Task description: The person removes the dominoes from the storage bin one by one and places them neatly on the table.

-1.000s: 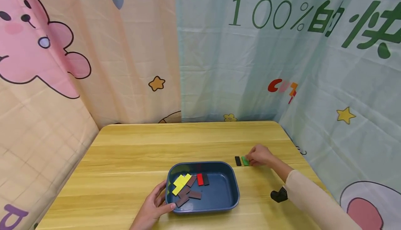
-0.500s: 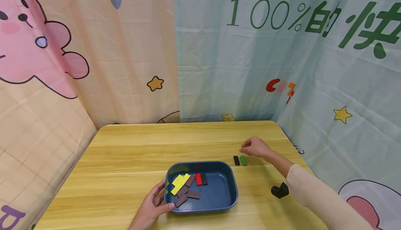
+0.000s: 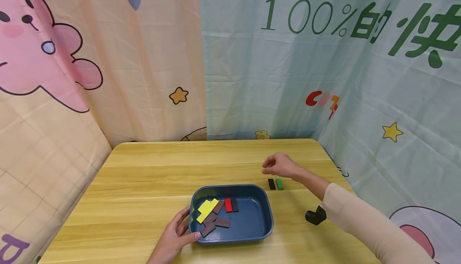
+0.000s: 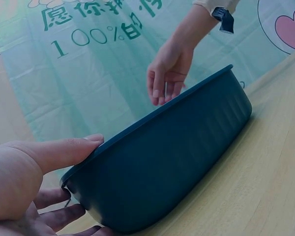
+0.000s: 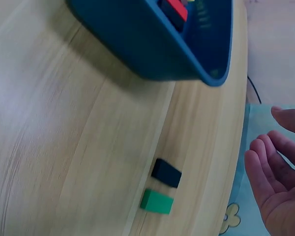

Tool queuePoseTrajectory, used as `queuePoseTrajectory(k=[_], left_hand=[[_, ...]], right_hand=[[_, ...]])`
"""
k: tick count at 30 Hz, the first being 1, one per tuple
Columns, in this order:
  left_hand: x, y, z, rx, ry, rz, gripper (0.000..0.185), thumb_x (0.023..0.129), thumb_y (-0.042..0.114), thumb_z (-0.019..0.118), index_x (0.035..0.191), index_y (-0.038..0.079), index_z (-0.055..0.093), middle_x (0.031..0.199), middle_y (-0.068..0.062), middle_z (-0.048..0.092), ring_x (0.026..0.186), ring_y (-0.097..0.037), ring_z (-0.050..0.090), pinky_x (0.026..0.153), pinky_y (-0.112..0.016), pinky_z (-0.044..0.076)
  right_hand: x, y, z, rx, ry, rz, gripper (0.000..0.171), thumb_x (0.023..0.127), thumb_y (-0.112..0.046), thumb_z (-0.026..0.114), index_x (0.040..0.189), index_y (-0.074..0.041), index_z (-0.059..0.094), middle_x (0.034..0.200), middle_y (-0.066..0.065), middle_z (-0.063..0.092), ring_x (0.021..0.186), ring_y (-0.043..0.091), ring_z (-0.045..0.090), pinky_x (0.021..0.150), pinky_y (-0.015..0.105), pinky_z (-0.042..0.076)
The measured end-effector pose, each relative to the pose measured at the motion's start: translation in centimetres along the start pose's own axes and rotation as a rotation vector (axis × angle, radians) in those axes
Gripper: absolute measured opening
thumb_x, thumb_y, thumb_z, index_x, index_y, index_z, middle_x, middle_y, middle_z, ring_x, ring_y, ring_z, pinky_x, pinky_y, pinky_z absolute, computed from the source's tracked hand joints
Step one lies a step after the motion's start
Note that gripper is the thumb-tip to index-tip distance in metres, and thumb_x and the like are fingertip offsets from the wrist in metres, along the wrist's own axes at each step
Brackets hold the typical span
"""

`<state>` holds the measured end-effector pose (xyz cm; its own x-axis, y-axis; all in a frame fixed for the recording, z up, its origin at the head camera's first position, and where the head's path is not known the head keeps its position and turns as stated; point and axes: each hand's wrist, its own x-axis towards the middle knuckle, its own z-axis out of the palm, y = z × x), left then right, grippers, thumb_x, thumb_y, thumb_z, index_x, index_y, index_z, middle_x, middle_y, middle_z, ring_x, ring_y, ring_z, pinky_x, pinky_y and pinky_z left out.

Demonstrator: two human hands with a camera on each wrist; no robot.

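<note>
The green block [image 3: 279,183] lies flat on the surface [image 3: 151,176], just beside the black block [image 3: 271,184], right of the blue tray [image 3: 264,212]. Its long side points away from the person. The right hand [image 3: 279,165] hangs above both blocks, loose and holding nothing.

From the left wrist, the left hand [image 4: 24,182] grips the tray's [image 4: 177,157] rim with its thumb on top.

From the right wrist, the right hand's fingers [image 5: 265,172] are apart, and the green block [image 5: 157,201] touches the black block [image 5: 166,173].

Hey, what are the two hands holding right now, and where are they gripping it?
The left hand holds the blue tray by its near left corner, thumb on the rim. The right hand holds nothing; it hangs open above the table beside the black tile and green tile.
</note>
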<state>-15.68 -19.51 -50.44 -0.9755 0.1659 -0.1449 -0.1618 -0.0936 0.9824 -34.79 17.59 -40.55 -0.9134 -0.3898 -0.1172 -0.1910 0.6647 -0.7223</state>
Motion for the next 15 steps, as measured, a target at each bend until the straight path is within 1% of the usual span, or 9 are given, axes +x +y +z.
queuePoseTrajectory(k=[2,7,10,15], left_hand=[[0.0,0.0,0.0,0.011,0.005,-0.001,0.089,0.09,0.006,0.081,0.158,-0.006,0.025,0.164,-0.032,0.021,0.144,-0.052,0.032,0.104,-0.041,0.051],[-0.1,0.0,0.0,0.022,0.011,0.012,0.088,0.09,0.007,0.081,0.158,-0.006,0.027,0.164,-0.03,0.023,0.146,-0.052,0.029,0.107,-0.043,0.048],[0.0,0.0,0.0,0.025,0.012,0.017,0.088,0.09,0.007,0.081,0.158,-0.005,0.027,0.164,-0.03,0.023,0.147,-0.051,0.027,0.108,-0.043,0.047],[-0.1,0.0,-0.1,0.022,0.014,0.014,0.088,0.09,0.007,0.081,0.158,-0.006,0.027,0.164,-0.03,0.023,0.148,-0.05,0.026,0.11,-0.044,0.045]], right_hand=[[0.0,-0.6,0.4,-0.001,-0.017,-0.028,0.025,0.094,-0.015,0.078,0.111,0.002,0.073,0.094,0.004,0.072,0.088,0.024,0.07,0.085,0.05,0.059],[0.4,-2.0,1.4,-0.013,-0.046,-0.09,0.019,0.094,-0.016,0.079,0.107,-0.003,0.075,0.093,0.0,0.072,0.089,0.026,0.069,0.078,0.04,0.06],[0.5,-2.8,2.2,-0.023,-0.056,-0.123,0.017,0.093,-0.015,0.08,0.105,-0.005,0.076,0.09,-0.001,0.073,0.086,0.022,0.069,0.075,0.035,0.058],[0.7,-3.9,3.5,-0.053,-0.085,-0.173,0.02,0.091,-0.016,0.082,0.104,-0.002,0.077,0.088,-0.002,0.073,0.081,0.014,0.068,0.074,0.033,0.059]])
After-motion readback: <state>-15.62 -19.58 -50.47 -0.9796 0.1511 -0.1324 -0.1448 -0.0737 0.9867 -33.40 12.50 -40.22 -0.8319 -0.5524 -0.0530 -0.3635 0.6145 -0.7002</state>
